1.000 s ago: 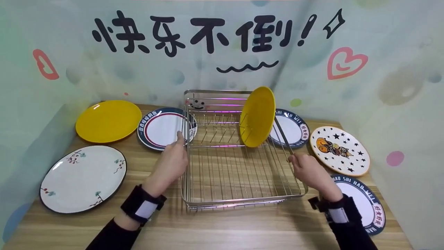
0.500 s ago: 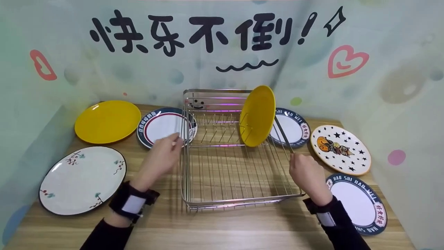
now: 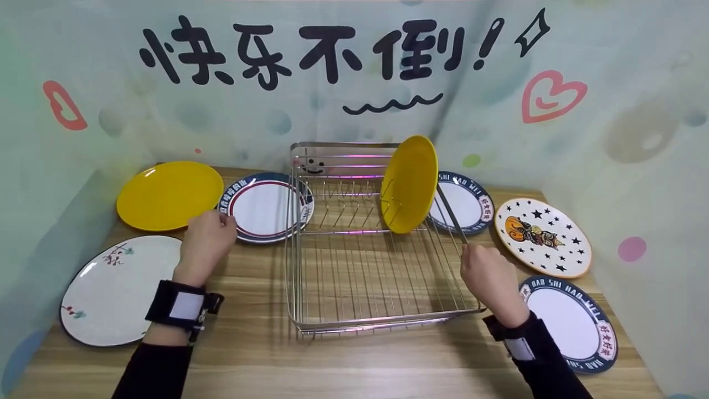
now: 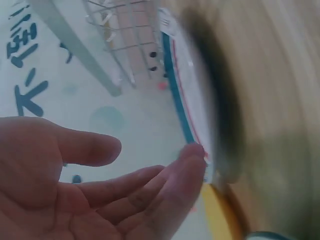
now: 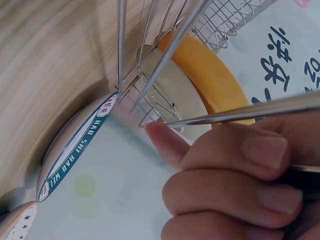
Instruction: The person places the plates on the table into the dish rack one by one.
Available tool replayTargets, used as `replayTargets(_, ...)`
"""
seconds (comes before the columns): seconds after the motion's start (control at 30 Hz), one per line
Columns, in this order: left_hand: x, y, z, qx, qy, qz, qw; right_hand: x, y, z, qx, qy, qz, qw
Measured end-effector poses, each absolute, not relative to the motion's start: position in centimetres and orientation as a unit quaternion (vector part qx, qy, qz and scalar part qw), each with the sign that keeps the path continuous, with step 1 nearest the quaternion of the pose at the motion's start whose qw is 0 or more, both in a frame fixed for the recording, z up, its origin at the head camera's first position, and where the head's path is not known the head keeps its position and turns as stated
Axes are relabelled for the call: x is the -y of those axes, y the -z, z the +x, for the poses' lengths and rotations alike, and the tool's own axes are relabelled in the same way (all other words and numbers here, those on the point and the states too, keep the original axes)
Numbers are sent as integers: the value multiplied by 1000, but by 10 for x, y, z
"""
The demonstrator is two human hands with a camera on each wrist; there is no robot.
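Observation:
A wire dish rack (image 3: 360, 321) stands mid-table, with a yellow plate (image 3: 410, 185) upright in its slots. The right wrist view also shows a pale plate (image 5: 175, 87) upright beside that yellow one (image 5: 215, 75). My right hand (image 3: 493, 280) grips the rack's right top rail, fingers curled round the metal. Off to the rack's left, my left hand (image 3: 207, 244) hovers with nothing in it. Its thumb and fingers are apart in the left wrist view. Nearest to it are a blue-rimmed plate (image 3: 263, 210), a flat yellow plate (image 3: 169, 194) and a white floral plate (image 3: 111, 293), partly covered by the arm.
Right of the rack lie a blue-rimmed plate (image 3: 460, 202), a star-patterned plate (image 3: 543, 238) and another blue-rimmed plate (image 3: 570, 327), partly behind the right sleeve. A printed cloth backdrop (image 3: 332, 122) closes off the back and sides of the wooden table (image 3: 343, 371).
My left hand has let go of the rack's left side and moved left, toward the plates there. My right hand stays on the right rail. The rack and plates have not moved.

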State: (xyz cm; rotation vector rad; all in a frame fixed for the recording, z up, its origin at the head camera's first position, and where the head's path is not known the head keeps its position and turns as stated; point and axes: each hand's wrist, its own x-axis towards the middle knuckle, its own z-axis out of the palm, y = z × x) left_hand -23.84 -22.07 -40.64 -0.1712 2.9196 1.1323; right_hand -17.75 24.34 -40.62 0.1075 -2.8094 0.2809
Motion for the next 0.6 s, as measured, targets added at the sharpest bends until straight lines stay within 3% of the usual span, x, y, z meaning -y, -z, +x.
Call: replayTargets(0.6, 217, 445, -257, -912, -396, -99, 46, -242, 404, -176, 985, -80, 27, 150)
